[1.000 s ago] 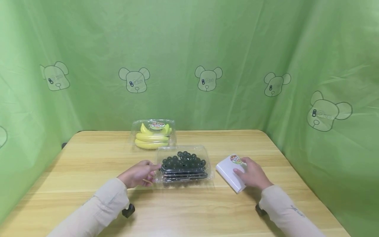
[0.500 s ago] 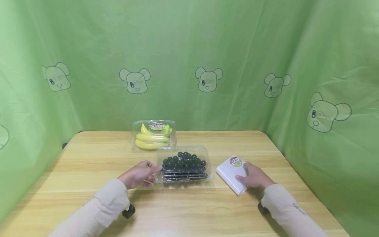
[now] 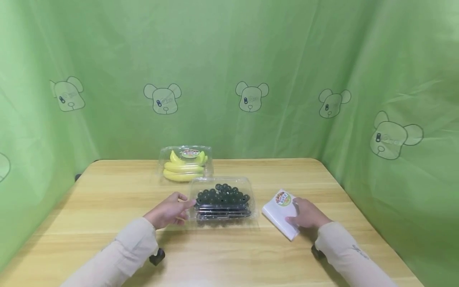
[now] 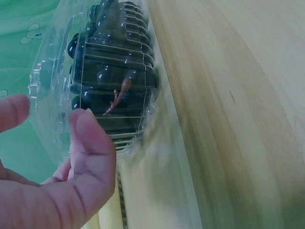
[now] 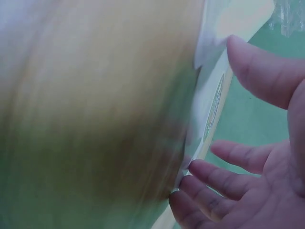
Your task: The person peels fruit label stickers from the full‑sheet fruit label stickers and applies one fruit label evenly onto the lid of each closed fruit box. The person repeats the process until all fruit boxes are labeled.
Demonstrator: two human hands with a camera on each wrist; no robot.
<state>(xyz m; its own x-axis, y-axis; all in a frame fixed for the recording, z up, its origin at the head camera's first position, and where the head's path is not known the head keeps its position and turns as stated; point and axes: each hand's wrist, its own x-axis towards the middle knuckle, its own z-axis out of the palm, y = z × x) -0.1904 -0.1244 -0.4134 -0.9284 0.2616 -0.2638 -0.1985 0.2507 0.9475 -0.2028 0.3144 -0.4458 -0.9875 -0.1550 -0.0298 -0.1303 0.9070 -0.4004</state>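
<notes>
A clear plastic fruit box [image 3: 221,199] full of dark grapes [image 3: 224,195] stands mid-table in the head view. My left hand [image 3: 170,210] holds its left edge, thumb by the lid and bent fingers against the side; the left wrist view shows those fingertips on the clear wall, a brown stem [image 4: 119,95] behind it. To the box's right lies a white, folded-looking sheet or packet [image 3: 279,215] with a round fruit sticker [image 3: 283,198]. My right hand [image 3: 308,214] rests at its right side. The right wrist view shows the fingers nearly straight, fingertips at the white edge.
Behind the grapes, to the left, a second clear box [image 3: 163,159] holds yellow bananas [image 3: 183,171] and has a similar sticker on its lid. The boxes stand close together on the wooden table [image 3: 215,255]. Green curtains [image 3: 208,48] enclose the back and sides.
The white packet has come slightly lower and nearer the person and turned a little. The right hand has shifted slightly right and down with it. Left hand and both boxes have stayed put.
</notes>
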